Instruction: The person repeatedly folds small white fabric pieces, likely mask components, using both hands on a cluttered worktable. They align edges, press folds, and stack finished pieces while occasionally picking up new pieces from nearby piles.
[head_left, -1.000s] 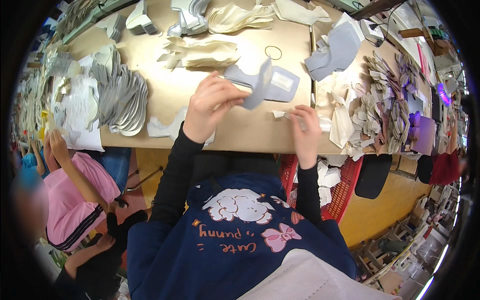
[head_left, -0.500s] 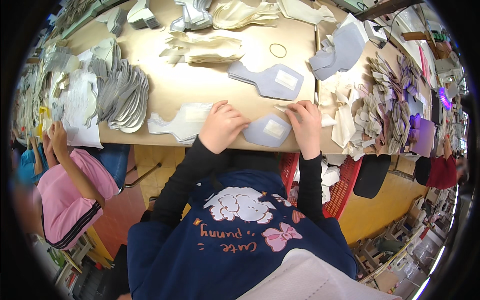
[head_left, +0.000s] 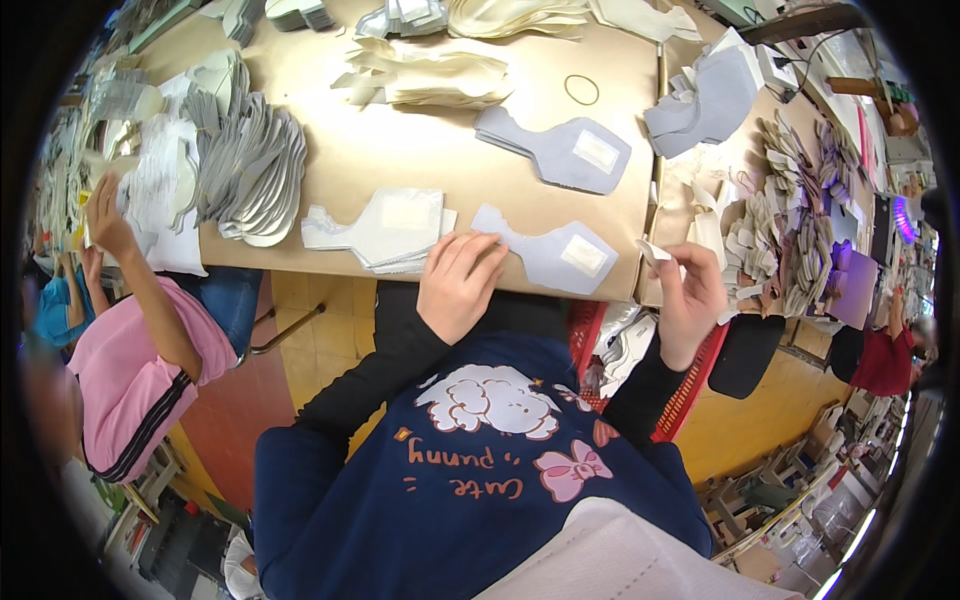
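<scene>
A blue-grey bottle-shaped cut piece with a pale rectangular patch lies flat at the table's near edge. My left hand has its fingers together, their tips on the piece's narrow left part; its thumb is hidden. To the right, apart from the piece, my right hand pinches a small cream strip. Left of my left hand rests a stack of whitish cut pieces, the top one bearing a patch. Beyond lies another stack of blue-grey pieces, also patched.
Cream pieces are piled farther back, near a rubber band. Grey bundles sit at left, and more grey pieces at right. A red basket stands below the table edge. A person in pink works at left.
My right hand has moved right and toward me, carrying the cream strip away from the grey piece. The piece's narrow left part, earlier covered by my left hand, now shows.
</scene>
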